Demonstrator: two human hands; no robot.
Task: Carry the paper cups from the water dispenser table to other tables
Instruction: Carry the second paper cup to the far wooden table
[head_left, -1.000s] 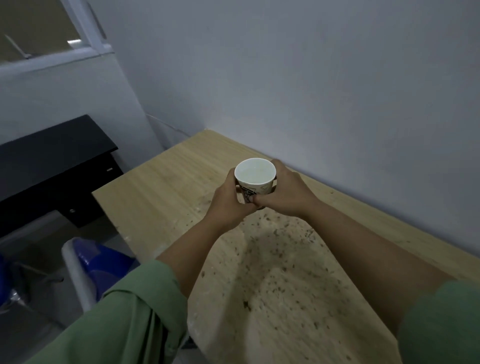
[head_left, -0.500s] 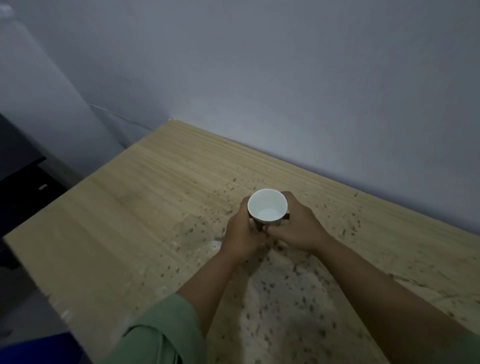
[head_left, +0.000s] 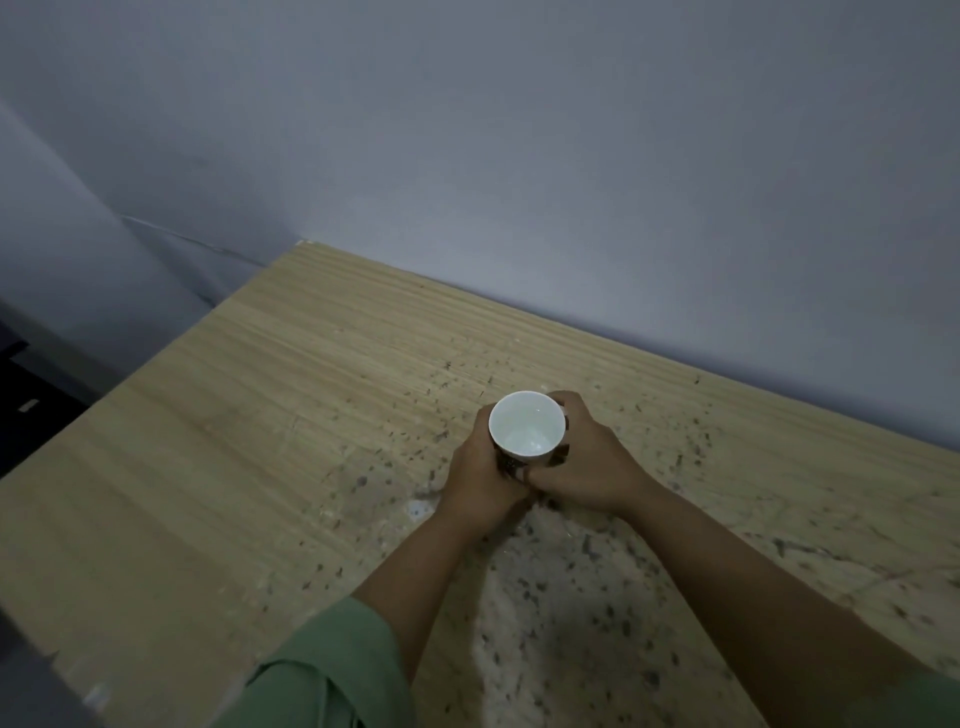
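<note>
The paper cup (head_left: 527, 430), clasped upright between the left hand (head_left: 480, 480) and right hand (head_left: 587, 467) low over the speckled wooden table (head_left: 260, 441), should be lowered level and released only once seated

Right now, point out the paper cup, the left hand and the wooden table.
paper cup (head_left: 525, 427), head view, inside wall.
left hand (head_left: 480, 483), head view, back of hand.
wooden table (head_left: 208, 467), head view, bare top.
</note>
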